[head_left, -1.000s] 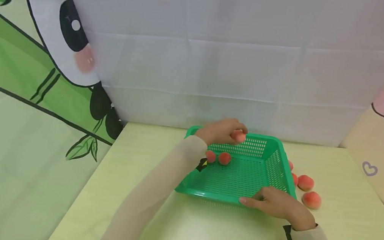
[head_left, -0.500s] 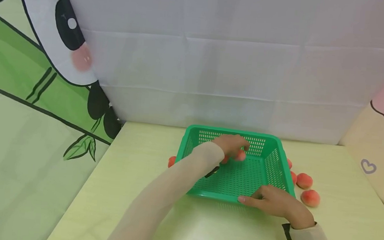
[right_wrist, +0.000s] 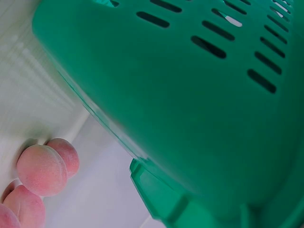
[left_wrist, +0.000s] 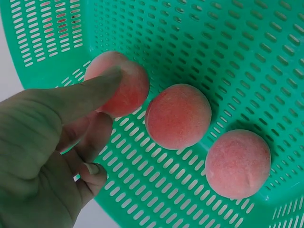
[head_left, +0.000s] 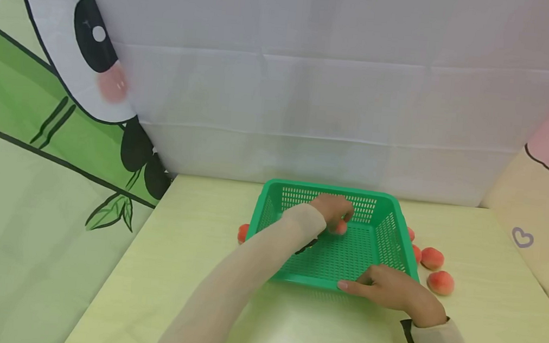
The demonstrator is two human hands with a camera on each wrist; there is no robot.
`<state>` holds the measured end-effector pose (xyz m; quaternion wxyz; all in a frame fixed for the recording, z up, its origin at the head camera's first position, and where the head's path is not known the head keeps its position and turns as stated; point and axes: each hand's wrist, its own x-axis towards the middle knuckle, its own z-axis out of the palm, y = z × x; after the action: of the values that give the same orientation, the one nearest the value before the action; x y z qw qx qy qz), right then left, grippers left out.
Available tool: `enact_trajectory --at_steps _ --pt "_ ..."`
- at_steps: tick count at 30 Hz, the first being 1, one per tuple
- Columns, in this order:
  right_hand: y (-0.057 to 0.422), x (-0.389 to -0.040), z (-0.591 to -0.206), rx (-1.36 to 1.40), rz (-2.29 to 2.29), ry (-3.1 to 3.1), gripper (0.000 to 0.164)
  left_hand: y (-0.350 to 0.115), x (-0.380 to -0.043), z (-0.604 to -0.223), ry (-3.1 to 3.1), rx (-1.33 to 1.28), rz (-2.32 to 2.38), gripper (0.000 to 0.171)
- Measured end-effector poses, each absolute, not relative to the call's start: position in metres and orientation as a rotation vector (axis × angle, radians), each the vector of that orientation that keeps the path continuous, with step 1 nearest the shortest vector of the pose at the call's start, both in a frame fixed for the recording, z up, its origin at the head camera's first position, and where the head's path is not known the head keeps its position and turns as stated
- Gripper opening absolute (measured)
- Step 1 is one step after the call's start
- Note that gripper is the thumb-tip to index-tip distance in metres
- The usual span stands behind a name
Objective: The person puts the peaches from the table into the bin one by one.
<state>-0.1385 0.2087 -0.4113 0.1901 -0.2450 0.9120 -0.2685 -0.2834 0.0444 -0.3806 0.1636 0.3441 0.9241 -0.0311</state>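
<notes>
My left hand (head_left: 334,209) is inside the green plastic basket (head_left: 323,281), low near its back wall. Thumb and fingers pinch a pinkish-red peach (left_wrist: 124,85), which sits close to the basket's slotted surface in the left wrist view. Beside it lie a second peach (left_wrist: 178,117) and a third peach (left_wrist: 238,164), in a row; the left arm hides these two in the head view. At the front right corner, my right hand (head_left: 398,291) grips the basket's rim, thumb along the front edge. The right wrist view shows the basket's outer wall (right_wrist: 156,99) but not the hand.
Several peaches (head_left: 441,282) lie on the pale yellow table (head_left: 197,273) along the basket's right side. Another peach (head_left: 243,233) shows past its left side. A white printed cloth (head_left: 335,89) hangs right behind the table.
My left hand has lowered the peach from above the back rim into the basket. The arm's shift uncovers a peach outside on the left. My right hand stays on the rim.
</notes>
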Motion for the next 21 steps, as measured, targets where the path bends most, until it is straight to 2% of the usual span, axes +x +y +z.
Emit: enact_trajectory --at_steps 7,15,21 --pt "0.2079 -0.1393 -0.4106 -0.697 -0.735 2.571 0.046 0.045 -0.2865 -0.3859 2.636 0.963 -0.103 0.032" --pt "0.2088 -0.1391 -0.4108 -0.68 -0.749 2.554 0.047 0.0472 -0.2827 -0.3899 2.643 0.99 -0.15 0.015" --pt "0.2088 -0.1391 -0.4111 -0.682 -0.759 2.543 0.047 0.0465 -0.2803 -0.3914 2.663 1.006 -0.176 0.027"
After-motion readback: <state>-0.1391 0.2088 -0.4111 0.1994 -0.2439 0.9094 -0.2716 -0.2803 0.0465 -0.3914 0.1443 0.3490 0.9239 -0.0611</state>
